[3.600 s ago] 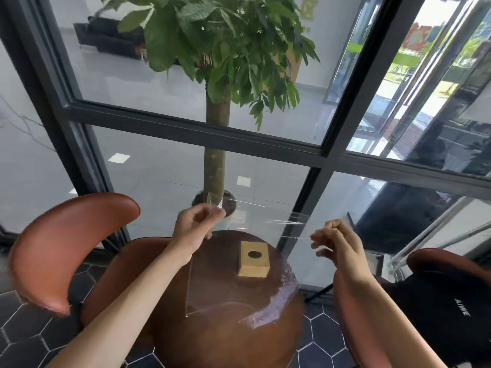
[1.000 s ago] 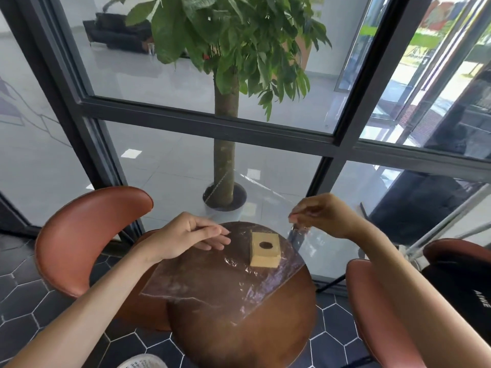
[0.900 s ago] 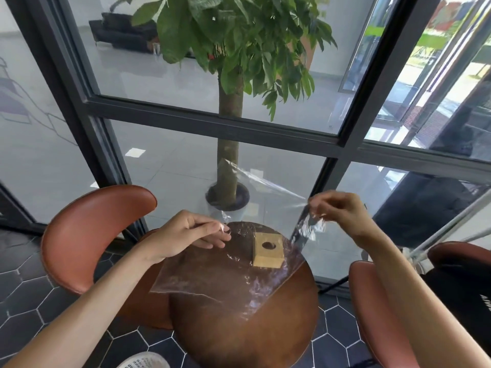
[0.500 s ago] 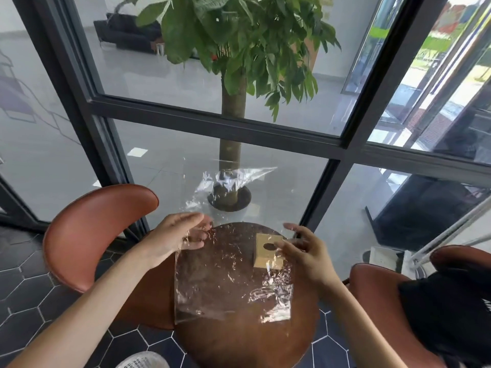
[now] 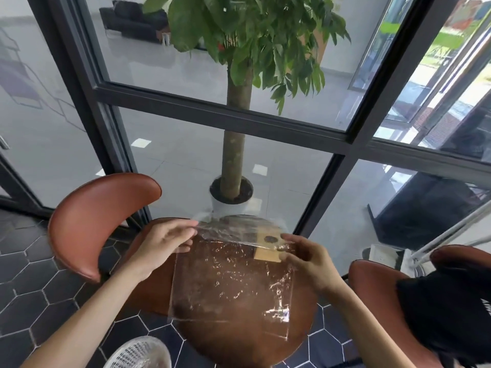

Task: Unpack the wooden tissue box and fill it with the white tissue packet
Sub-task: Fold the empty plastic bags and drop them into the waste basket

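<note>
A small wooden tissue box (image 5: 269,247) with a round dark hole on top stands at the far right of the round brown table (image 5: 239,338). A crinkled clear plastic wrapper (image 5: 231,282) hangs folded over in front of it, partly veiling the box. My left hand (image 5: 164,241) pinches the wrapper's upper left corner. My right hand (image 5: 305,257) holds its upper right edge, just beside the box. No white tissue packet is in view.
A brown leather chair (image 5: 98,221) stands left of the table and another (image 5: 385,296) at the right, with a black garment (image 5: 446,309) on it. A white mesh basket (image 5: 138,354) sits on the floor below. Behind the glass wall stands a potted tree (image 5: 233,166).
The wrapper's raised far flap has come down and forward, folded over the rest of the sheet. My hands have shifted little, still on the sheet's top corners.
</note>
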